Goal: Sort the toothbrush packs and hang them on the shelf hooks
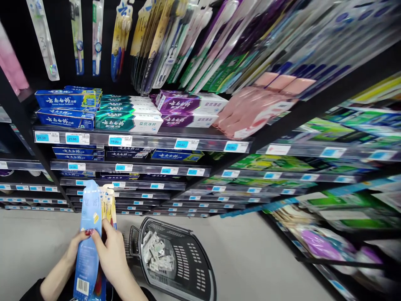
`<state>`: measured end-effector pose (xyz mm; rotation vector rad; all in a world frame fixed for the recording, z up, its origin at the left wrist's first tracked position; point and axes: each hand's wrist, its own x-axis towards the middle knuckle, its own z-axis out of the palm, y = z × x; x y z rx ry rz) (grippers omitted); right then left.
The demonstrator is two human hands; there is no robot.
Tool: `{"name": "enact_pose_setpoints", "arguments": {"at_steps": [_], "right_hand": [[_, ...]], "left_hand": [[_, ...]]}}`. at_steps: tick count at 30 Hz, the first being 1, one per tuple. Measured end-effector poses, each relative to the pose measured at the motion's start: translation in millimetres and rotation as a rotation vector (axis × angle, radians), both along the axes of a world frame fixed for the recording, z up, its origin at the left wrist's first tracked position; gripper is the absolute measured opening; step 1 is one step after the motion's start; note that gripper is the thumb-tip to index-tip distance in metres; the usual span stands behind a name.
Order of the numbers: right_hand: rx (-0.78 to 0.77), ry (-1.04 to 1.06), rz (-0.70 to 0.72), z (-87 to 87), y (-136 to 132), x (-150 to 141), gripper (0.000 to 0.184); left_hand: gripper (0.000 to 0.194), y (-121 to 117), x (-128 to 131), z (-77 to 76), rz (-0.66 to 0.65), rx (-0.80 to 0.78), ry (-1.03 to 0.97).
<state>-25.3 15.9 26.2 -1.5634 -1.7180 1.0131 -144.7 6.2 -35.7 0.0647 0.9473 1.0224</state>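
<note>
Both hands grip a small bunch of flat toothbrush packs in front of my body. The foremost toothbrush pack is light blue, its printed back and barcode facing me. Behind it, yellow and blue toothbrush packs stick out at the upper right. My left hand pinches the blue pack's left edge, its thumb with a red nail on the front. From the other side, my right hand wraps round the bunch, thumb across the blue pack. Most of the rear packs are hidden.
A dark shopping basket holding several small white items stands on the grey floor to the right. Ahead, a shelf carries boxed toothpaste. Packed toothbrushes hang above it. More shelving runs along the right.
</note>
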Motion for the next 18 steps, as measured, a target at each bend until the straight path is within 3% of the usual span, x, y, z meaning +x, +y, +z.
{"name": "enact_pose_setpoints", "arguments": {"at_steps": [5,8,11,15,18], "right_hand": [[-0.023,0.266,-0.036,-8.8,2.1,0.6,0.020],[-0.087,0.535,-0.033,-12.1,2.5,2.4,0.022],[-0.189,0.829,-0.082,-14.2,5.1,2.5,0.024],[-0.332,1.205,-0.299,-14.5,15.8,12.1,0.029],[-0.331,1.209,-0.313,-19.5,24.6,30.4,0.021]], "left_hand": [[0.046,-0.6,-6.8,-8.6,-0.030,-0.011,-0.229],[0.054,2.4,-7.7,-9.4,-0.046,0.018,-0.274],[0.043,5.4,-4.4,-5.9,-0.028,0.032,-0.149],[0.024,5.9,-1.2,0.2,0.058,0.031,0.101],[0.015,4.6,-2.5,4.6,0.082,-0.013,0.177]]}}
